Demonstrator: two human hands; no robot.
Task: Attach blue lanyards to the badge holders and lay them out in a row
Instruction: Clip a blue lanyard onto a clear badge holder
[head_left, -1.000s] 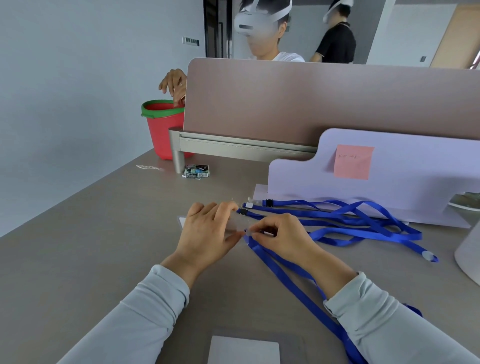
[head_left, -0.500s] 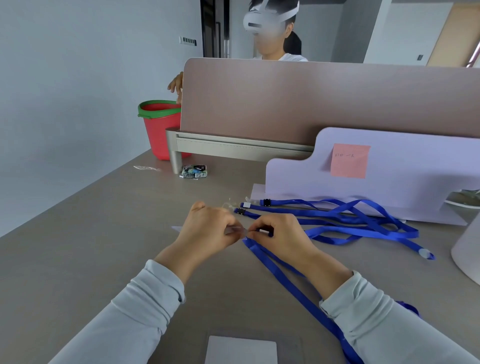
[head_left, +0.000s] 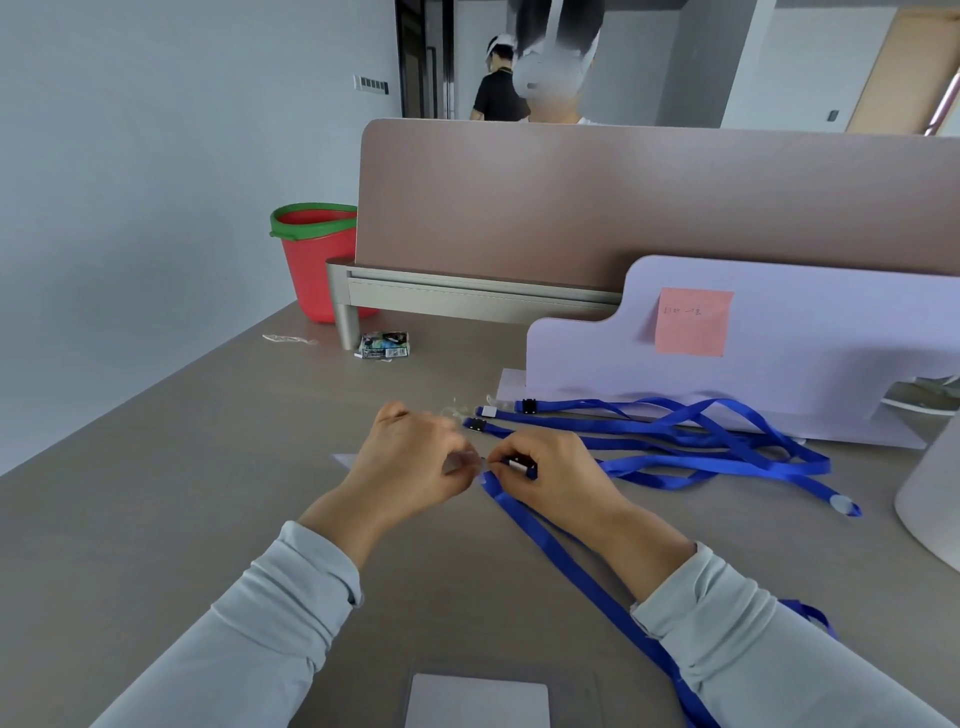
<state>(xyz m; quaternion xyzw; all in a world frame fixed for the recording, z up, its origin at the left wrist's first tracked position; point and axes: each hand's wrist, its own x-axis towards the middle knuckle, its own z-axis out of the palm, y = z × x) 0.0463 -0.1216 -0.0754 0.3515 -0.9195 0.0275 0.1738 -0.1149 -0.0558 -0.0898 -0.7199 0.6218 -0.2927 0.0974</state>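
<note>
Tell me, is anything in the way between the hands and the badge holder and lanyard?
Nothing visible is. The left hand pinches the clear badge holder, the right hand grips the blue lanyard at its clip, and the two meet directly.

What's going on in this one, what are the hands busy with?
A person works with both hands over a grey table. The left hand pinches a clear badge holder, and the right hand pinches the clip end of a blue lanyard right against it. The fingers hide whether the clip has caught. The spare lanyards lie in a loose tangle to the right, and a second holder lies near the bottom of the view.
</note>
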